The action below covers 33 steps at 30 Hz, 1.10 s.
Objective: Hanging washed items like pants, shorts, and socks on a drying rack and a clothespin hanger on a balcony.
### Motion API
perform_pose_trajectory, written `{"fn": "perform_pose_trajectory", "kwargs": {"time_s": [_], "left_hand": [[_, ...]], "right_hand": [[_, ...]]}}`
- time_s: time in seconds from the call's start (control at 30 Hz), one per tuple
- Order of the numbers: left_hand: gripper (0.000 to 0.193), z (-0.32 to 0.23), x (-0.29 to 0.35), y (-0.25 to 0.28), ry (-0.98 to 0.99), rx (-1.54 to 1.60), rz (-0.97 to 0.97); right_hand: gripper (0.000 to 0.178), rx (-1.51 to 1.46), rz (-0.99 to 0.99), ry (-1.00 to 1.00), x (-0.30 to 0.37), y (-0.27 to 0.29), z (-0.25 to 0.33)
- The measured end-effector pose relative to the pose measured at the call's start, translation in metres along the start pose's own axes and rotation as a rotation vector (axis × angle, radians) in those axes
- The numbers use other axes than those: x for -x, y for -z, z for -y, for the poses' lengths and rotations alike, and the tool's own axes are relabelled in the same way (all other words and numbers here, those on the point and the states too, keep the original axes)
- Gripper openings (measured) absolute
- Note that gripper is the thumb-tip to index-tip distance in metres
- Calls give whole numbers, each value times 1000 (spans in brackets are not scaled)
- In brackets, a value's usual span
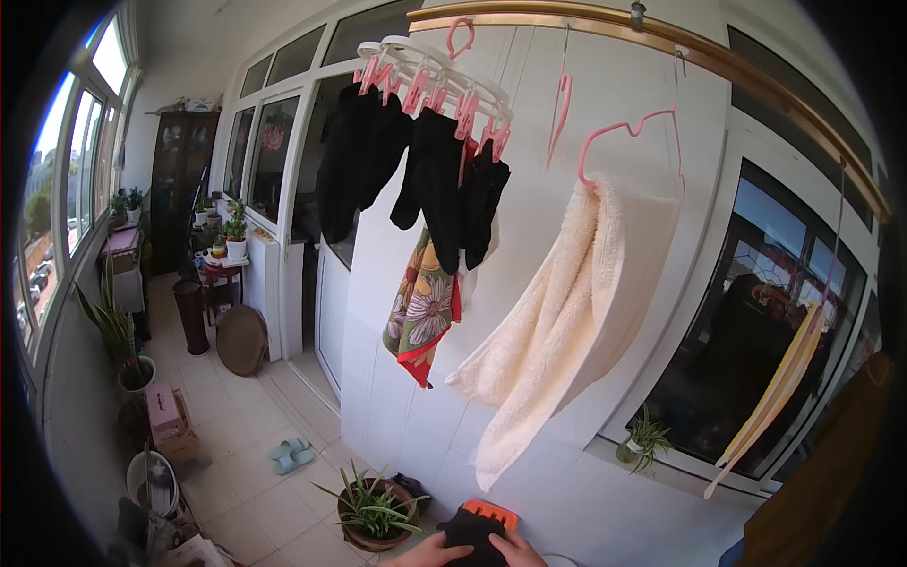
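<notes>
At the lower edge, my left hand [427,551] and my right hand [517,549] are closed on a piece of black fabric [475,529], one on each side, thumbs on top. Whether it is a sock I cannot tell. Just beyond it shows an orange plastic thing [491,511], mostly hidden. Above hangs a white clip hanger [425,71] with pink clothespins [414,92]. Several black socks [436,165] are clipped to it, along with a flowered cloth [422,307]. To their right a cream fleecy cloth [557,331] drapes over a pink hanger [624,126].
A gold-coloured rail [567,21] runs overhead. A potted plant [376,508] stands on the floor left of my hands, with blue-green slippers [290,455] beyond. On the right hangs a yellow striped cloth [779,387]; a small plant [645,439] sits on the window ledge.
</notes>
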<state>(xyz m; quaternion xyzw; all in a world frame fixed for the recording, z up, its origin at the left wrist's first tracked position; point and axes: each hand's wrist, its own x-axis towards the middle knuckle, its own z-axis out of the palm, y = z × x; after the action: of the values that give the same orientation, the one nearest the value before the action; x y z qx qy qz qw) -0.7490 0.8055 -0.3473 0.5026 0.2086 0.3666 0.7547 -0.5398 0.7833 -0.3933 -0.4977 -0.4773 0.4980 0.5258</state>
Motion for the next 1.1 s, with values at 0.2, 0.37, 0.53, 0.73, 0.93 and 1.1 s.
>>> {"fn": "perform_pose_trajectory", "kwargs": {"time_s": [0.2,0.37,0.53,0.73,0.93,1.1], "left_hand": [[32,18,-10,60,232,-34,-104],[28,4,7,122,185,-109,-60],[25,-8,27,190,92,-250,-9],[27,-41,68,255,221,-314,-129],[48,-70,74,314,22,193,-294],[38,-88,57,358,-32,285,-543]], "right_hand": [[30,301,-256,-2,-43,-34,-35],[40,-428,7,-441,-79,-103,21],[37,-407,96,-445,-118,-168,17],[48,-290,202,-462,-160,-253,2],[45,-109,348,-415,-207,-317,6],[36,-70,482,-452,-254,-349,-9]]}}
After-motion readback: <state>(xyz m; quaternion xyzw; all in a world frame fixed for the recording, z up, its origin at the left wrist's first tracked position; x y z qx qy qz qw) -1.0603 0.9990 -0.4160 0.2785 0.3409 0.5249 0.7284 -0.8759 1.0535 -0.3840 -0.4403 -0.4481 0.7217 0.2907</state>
